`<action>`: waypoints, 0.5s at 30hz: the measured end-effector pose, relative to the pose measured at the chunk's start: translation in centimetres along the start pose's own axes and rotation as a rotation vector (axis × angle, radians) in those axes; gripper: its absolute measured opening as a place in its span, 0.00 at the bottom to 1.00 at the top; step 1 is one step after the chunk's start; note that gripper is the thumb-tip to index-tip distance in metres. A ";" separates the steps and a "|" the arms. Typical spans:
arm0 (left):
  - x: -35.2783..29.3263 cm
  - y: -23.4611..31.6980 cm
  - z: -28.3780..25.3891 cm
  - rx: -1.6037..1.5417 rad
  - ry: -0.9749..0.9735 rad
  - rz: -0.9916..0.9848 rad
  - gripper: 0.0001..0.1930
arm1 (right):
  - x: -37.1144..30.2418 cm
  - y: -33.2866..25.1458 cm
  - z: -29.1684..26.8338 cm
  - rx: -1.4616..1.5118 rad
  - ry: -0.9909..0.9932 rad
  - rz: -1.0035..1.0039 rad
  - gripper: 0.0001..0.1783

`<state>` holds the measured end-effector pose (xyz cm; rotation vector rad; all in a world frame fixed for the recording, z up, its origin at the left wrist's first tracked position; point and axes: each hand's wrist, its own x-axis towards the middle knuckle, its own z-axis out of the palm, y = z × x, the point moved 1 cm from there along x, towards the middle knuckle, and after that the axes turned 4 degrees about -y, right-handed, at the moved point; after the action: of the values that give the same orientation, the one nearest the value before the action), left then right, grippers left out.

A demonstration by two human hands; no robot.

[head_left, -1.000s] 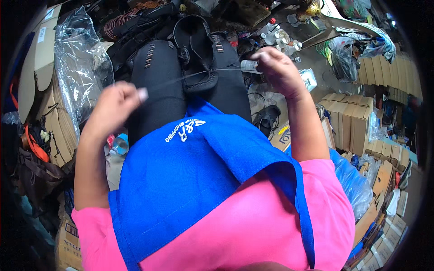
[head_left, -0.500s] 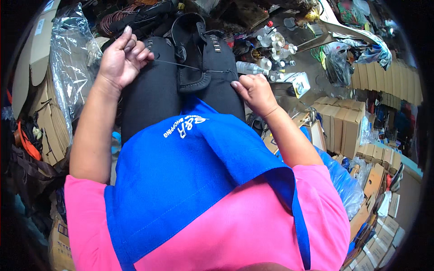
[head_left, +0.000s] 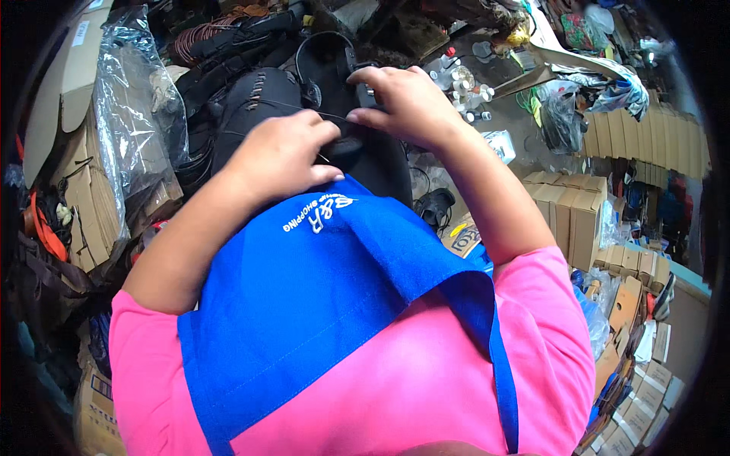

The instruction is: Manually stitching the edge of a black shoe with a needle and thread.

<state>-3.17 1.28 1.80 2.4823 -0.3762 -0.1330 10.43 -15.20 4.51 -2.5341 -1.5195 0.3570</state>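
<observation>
- Left hand (head_left: 285,148): thumb and forefinger well parted over the near end of the black stitched piece (head_left: 328,95); I can't tell whether anything is pinched.
- Right hand (head_left: 411,106): thumb and forefinger apart by the piece's right edge; its hold is unclear too.
- The piece sits on the lap, between the left thigh (head_left: 277,87) and right thigh (head_left: 388,167), toward the knees.
- Half a second ago the hands were spread, the thread (head_left: 325,115) stretched; now they've closed in, so that pull looks finished.
</observation>
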 end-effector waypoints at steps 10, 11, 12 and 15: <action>-0.8 -1.6 2.3 -0.093 0.142 0.041 0.19 | 0.9 -1.0 0.0 0.141 -0.269 0.255 0.23; -0.8 -1.6 2.3 -0.103 0.132 0.035 0.19 | 0.7 -1.2 0.0 0.143 -0.268 0.255 0.23; -0.8 -1.5 2.4 -0.113 0.122 0.031 0.18 | 0.2 -1.6 0.1 0.082 -0.207 0.258 0.22; -0.1 -1.0 1.8 -0.079 0.031 0.029 0.16 | -0.2 -1.4 1.7 0.024 -0.176 0.313 0.20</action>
<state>-3.39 1.06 -0.21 2.3970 -0.3862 -0.0962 8.68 -14.74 3.31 -2.7857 -1.1544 0.6502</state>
